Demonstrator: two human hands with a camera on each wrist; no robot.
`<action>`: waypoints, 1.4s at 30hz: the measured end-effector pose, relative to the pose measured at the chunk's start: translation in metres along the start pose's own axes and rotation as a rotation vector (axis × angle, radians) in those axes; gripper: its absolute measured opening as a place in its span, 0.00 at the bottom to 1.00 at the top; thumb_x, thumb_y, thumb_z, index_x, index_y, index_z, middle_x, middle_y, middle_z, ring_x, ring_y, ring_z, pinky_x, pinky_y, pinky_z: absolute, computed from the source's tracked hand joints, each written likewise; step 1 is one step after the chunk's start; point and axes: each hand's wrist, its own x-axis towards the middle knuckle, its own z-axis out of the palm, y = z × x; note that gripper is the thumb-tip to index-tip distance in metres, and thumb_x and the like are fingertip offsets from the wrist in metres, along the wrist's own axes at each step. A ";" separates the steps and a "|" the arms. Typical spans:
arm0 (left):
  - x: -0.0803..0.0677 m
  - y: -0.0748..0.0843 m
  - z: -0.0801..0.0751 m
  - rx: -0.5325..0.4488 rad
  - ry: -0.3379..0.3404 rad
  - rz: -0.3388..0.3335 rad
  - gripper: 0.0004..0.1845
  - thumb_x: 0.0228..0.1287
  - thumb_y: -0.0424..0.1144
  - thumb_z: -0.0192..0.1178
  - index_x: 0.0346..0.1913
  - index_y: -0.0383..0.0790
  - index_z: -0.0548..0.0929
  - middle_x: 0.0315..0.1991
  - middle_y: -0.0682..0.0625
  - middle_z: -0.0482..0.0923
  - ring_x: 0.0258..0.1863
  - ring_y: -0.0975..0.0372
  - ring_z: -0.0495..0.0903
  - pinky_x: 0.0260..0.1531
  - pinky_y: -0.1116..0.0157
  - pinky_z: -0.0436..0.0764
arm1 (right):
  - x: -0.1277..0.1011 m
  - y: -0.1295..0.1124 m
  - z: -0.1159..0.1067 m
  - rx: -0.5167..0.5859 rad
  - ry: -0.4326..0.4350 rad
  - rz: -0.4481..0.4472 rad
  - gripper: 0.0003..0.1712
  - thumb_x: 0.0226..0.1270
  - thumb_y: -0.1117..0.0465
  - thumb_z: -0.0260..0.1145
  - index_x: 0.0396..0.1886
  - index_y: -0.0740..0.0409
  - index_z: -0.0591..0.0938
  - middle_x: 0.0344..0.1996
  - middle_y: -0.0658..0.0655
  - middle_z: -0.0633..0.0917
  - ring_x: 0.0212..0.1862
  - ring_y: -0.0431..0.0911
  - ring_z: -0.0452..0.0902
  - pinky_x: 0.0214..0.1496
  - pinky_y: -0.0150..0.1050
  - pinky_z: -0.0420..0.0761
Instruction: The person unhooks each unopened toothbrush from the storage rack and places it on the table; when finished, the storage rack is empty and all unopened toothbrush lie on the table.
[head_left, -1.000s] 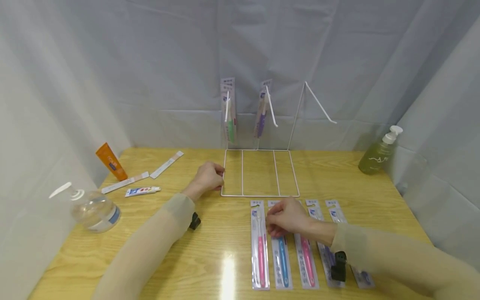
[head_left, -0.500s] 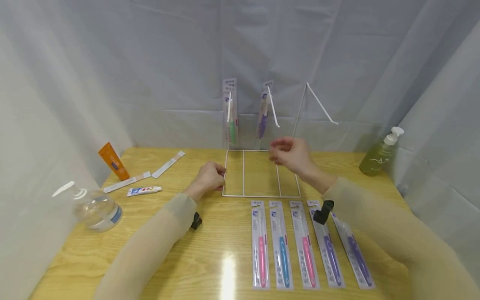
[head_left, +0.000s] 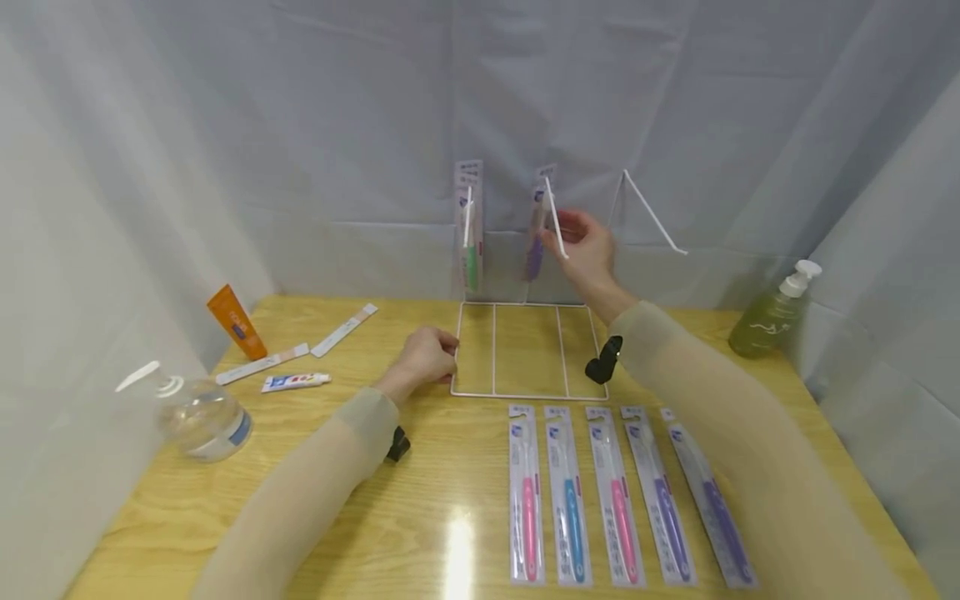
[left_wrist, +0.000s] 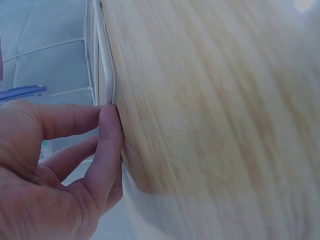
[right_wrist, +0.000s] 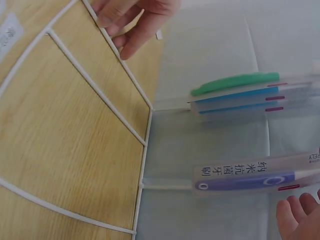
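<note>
My left hand (head_left: pixel 426 355) pinches the left side wire of a white wire display rack (head_left: pixel 529 396); the left wrist view shows thumb and finger on that wire (left_wrist: pixel 106 65). Raised at the rack's middle hook (head_left: pixel 556 218) is my right hand (head_left: pixel 589 252), its fingers bent loosely. They are right beside a packaged purple toothbrush (right_wrist: pixel 235 181) hanging on that hook, with no grip on it showing in the right wrist view. Several packs hang on the left hook, a green toothbrush (head_left: pixel 472 265) in front. The right hook (head_left: pixel 654 210) is bare.
In front of the rack lies a row of packaged toothbrushes: pink (head_left: pixel 529 525), blue (head_left: pixel 574 525), pink, and purple (head_left: pixel 672 525). Left are a pump bottle (head_left: pixel 206 421), an orange tube (head_left: pixel 238 323), a toothpaste tube (head_left: pixel 294 382) and flat sachets (head_left: pixel 343 330). A green pump bottle (head_left: pixel 767 321) stands right.
My right hand has left the row of packs on the table and risen to the middle hook beside the purple toothbrush. My left hand keeps its hold on the rack.
</note>
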 end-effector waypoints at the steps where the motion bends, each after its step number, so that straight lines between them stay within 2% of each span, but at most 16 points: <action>1: 0.000 0.001 0.001 0.001 0.001 -0.001 0.33 0.64 0.21 0.60 0.74 0.28 0.82 0.56 0.37 0.84 0.38 0.60 0.85 0.37 0.68 0.95 | 0.001 -0.001 0.001 -0.005 0.005 0.005 0.29 0.73 0.63 0.79 0.70 0.66 0.84 0.67 0.68 0.89 0.69 0.59 0.87 0.75 0.44 0.89; 6: -0.001 0.005 0.002 0.004 0.012 -0.005 0.32 0.63 0.21 0.59 0.73 0.29 0.83 0.54 0.38 0.85 0.35 0.61 0.84 0.34 0.69 0.95 | 0.006 -0.007 0.002 -0.014 0.004 0.020 0.30 0.73 0.61 0.80 0.71 0.64 0.84 0.68 0.67 0.89 0.68 0.56 0.87 0.75 0.43 0.89; 9: 0.000 0.006 0.002 0.004 0.020 -0.007 0.32 0.63 0.20 0.59 0.72 0.28 0.84 0.52 0.38 0.85 0.34 0.61 0.84 0.33 0.69 0.94 | 0.008 -0.009 0.003 -0.002 0.017 0.031 0.29 0.74 0.62 0.79 0.71 0.63 0.84 0.67 0.67 0.89 0.64 0.52 0.88 0.71 0.40 0.90; 13: 0.003 0.005 0.004 0.014 0.022 -0.010 0.31 0.62 0.20 0.60 0.71 0.28 0.85 0.51 0.39 0.85 0.33 0.62 0.84 0.31 0.69 0.94 | 0.012 -0.007 0.004 -0.013 0.060 0.034 0.24 0.74 0.62 0.77 0.67 0.62 0.87 0.60 0.64 0.92 0.51 0.41 0.87 0.58 0.30 0.90; 18: 0.003 0.004 0.004 0.012 0.019 -0.012 0.32 0.62 0.20 0.59 0.72 0.29 0.84 0.51 0.39 0.85 0.32 0.62 0.83 0.30 0.70 0.93 | 0.014 -0.005 0.006 -0.018 0.084 -0.011 0.18 0.74 0.63 0.75 0.58 0.68 0.91 0.46 0.57 0.94 0.39 0.32 0.82 0.43 0.22 0.84; 22: 0.002 0.002 0.003 -0.003 0.008 -0.013 0.33 0.63 0.20 0.59 0.73 0.29 0.83 0.52 0.38 0.84 0.33 0.62 0.83 0.32 0.69 0.94 | 0.013 -0.005 0.006 0.001 0.085 -0.026 0.15 0.75 0.65 0.73 0.55 0.71 0.91 0.43 0.60 0.94 0.34 0.32 0.83 0.38 0.22 0.84; 25: 0.001 0.002 0.001 -0.003 -0.004 -0.006 0.33 0.63 0.20 0.58 0.74 0.28 0.82 0.53 0.38 0.84 0.34 0.62 0.84 0.34 0.68 0.95 | 0.011 -0.006 0.006 0.023 0.106 -0.016 0.14 0.76 0.67 0.71 0.55 0.71 0.91 0.44 0.62 0.94 0.33 0.36 0.84 0.38 0.26 0.88; 29: 0.000 0.002 -0.001 -0.002 -0.004 0.001 0.33 0.63 0.20 0.58 0.74 0.28 0.82 0.55 0.37 0.84 0.35 0.60 0.85 0.35 0.68 0.95 | 0.006 -0.008 0.003 0.030 0.161 -0.021 0.14 0.78 0.64 0.70 0.55 0.67 0.91 0.40 0.54 0.93 0.35 0.36 0.84 0.39 0.26 0.90; 33: 0.002 0.002 -0.001 0.002 0.003 0.001 0.33 0.63 0.20 0.59 0.74 0.27 0.82 0.55 0.36 0.85 0.36 0.60 0.85 0.35 0.68 0.95 | -0.004 -0.003 -0.003 0.069 0.203 -0.061 0.12 0.78 0.64 0.70 0.52 0.69 0.90 0.33 0.43 0.88 0.33 0.34 0.83 0.37 0.24 0.88; 36: 0.003 0.002 0.001 0.008 -0.002 0.004 0.33 0.63 0.20 0.59 0.73 0.27 0.82 0.54 0.37 0.85 0.36 0.60 0.85 0.34 0.69 0.94 | -0.019 0.004 -0.011 0.139 0.189 -0.076 0.11 0.78 0.66 0.70 0.50 0.73 0.89 0.29 0.39 0.87 0.31 0.33 0.84 0.36 0.25 0.91; 40: 0.005 0.003 0.002 0.012 -0.008 0.008 0.32 0.63 0.20 0.59 0.73 0.27 0.82 0.54 0.37 0.85 0.36 0.60 0.85 0.34 0.69 0.94 | -0.048 0.012 -0.020 0.211 0.093 -0.064 0.12 0.77 0.71 0.69 0.51 0.78 0.87 0.29 0.38 0.90 0.31 0.34 0.87 0.37 0.29 0.94; 42: 0.005 0.003 0.001 0.009 -0.010 0.010 0.32 0.63 0.20 0.59 0.74 0.27 0.82 0.55 0.37 0.84 0.37 0.60 0.85 0.35 0.69 0.94 | -0.065 0.014 -0.022 0.247 0.028 -0.028 0.09 0.76 0.73 0.69 0.50 0.76 0.88 0.28 0.38 0.91 0.31 0.35 0.89 0.37 0.31 0.95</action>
